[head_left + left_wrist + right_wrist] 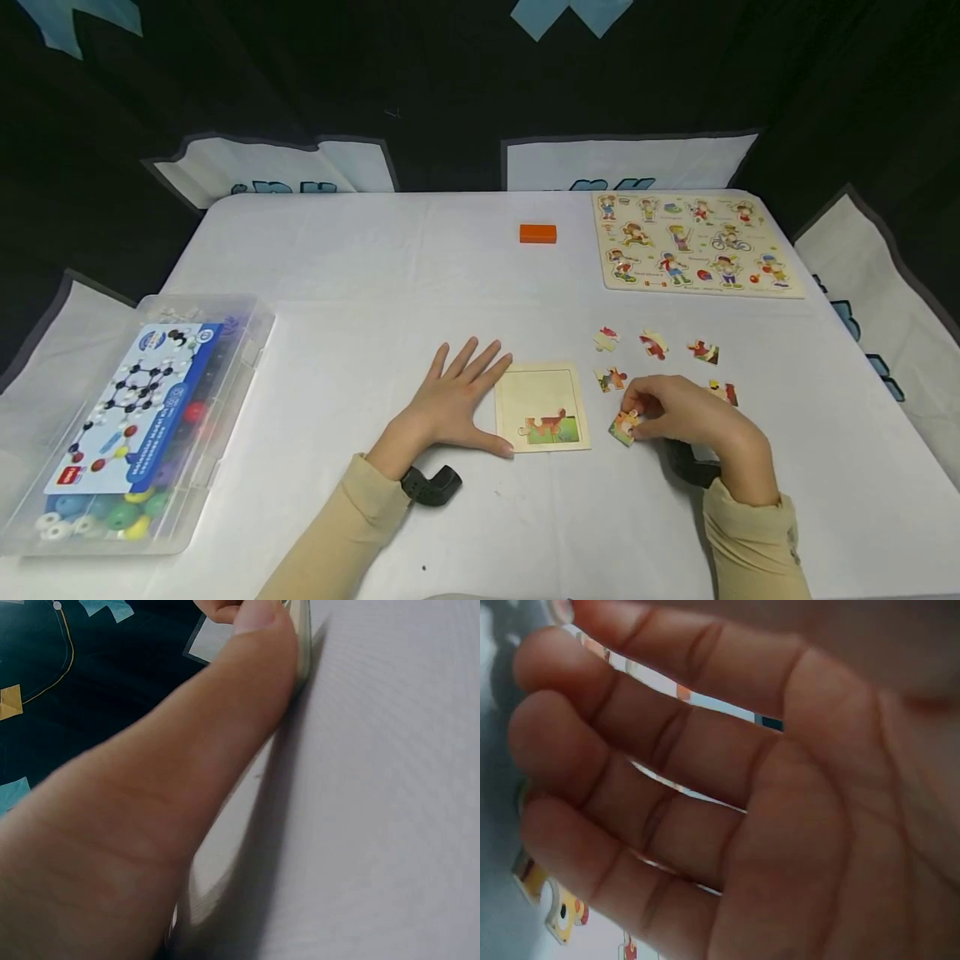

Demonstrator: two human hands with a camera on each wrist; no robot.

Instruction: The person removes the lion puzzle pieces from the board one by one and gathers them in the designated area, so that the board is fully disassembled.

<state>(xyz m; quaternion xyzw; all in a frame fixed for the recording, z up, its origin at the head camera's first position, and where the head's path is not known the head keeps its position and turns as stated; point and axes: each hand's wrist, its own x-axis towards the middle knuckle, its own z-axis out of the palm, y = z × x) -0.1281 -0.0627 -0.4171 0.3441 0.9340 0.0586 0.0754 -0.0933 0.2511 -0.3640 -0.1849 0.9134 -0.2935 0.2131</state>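
Note:
My left hand [456,404] lies with spread, straight fingers at the left side of a square wooden puzzle board [534,385], its thumb by the lower left corner. Joined puzzle pieces [553,428] with green grass and a brown animal part sit in the board's lower right. To the right of the board, my right hand [686,410] pinches a green and orange puzzle piece [624,427] at the tabletop. Several loose pieces lie beyond that hand, among them a red and yellow one [654,344] and a brown one [611,379]. In the right wrist view, curled fingers hide the pinched piece.
A clear plastic box [247,350] of coloured molecule-model balls stands at the left. An orange block [537,233] lies at the back middle. A large wooden peg puzzle [697,246] with children's figures occupies the back right corner.

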